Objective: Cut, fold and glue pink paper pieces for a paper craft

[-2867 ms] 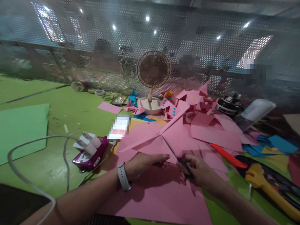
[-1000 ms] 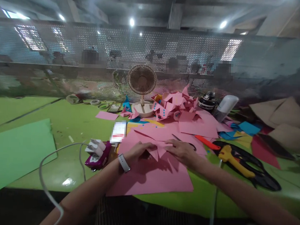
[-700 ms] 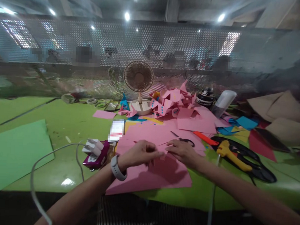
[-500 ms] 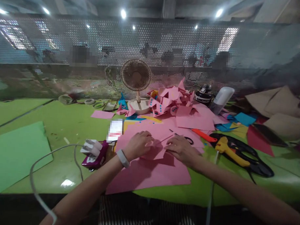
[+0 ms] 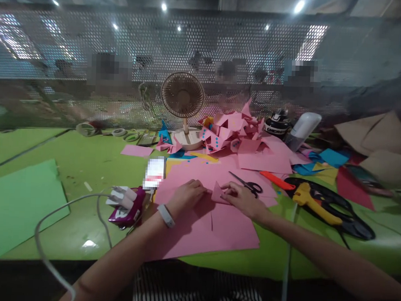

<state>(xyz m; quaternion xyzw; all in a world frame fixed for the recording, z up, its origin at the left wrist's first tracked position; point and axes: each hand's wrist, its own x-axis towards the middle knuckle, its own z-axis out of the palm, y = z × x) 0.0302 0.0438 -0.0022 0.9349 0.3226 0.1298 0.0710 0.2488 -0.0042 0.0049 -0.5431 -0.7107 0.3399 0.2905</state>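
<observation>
A small folded piece of pink paper (image 5: pixel 218 193) stands up between my hands, over a large pink sheet (image 5: pixel 230 232). My right hand (image 5: pixel 243 200) is closed on its right side, thumb and fingers pinching it. On the left, my left hand (image 5: pixel 187 197) has its fingers bent together at the piece's other edge; its fingertips are partly hidden. Black-handled scissors (image 5: pixel 250 186) lie just behind my right hand. Beside them is an orange-red cutter (image 5: pixel 276 180). A pixelated phone (image 5: pixel 154 171) lies beyond my left hand.
A small fan (image 5: pixel 183 97) and a heap of folded pink paper pieces (image 5: pixel 232 132) stand at the back. A yellow glue gun (image 5: pixel 317 205) lies on the right, its cable crossing the table edge. Left are a purple power strip (image 5: pixel 127 211), a looping cable and green sheets (image 5: pixel 24 206).
The small pink piece has been turned and now stands upright, looking smaller and more folded. Both hands stay close together. The scissors show more fully, and the view has tipped slightly downward.
</observation>
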